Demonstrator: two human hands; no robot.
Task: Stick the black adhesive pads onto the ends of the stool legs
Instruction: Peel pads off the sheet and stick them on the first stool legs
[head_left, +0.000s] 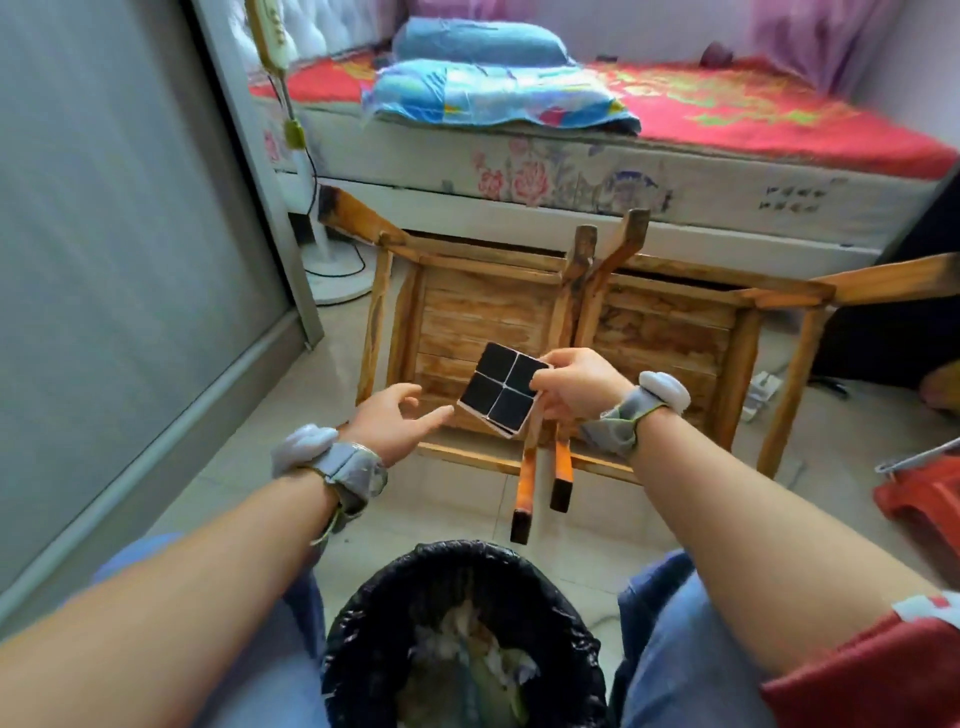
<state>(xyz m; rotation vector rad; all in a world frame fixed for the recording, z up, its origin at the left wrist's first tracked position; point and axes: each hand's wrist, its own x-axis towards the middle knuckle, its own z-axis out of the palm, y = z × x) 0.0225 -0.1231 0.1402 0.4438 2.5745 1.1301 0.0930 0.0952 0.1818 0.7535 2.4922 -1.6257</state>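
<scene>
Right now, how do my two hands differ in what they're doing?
The right hand pinches the sheet of black adhesive pads by its right edge; the left hand holds nothing. The right hand's fingers are curled shut on the sheet, while the left hand's fingers are spread open, reaching toward the sheet's lower left corner without touching it. Both hover above the overturned wooden stools, and both wrists wear a grey strap.

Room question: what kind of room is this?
Most likely a bedroom. There is a bed with a red cover and a folded blue blanket, and a standing fan on the tiled floor beside it.
</scene>
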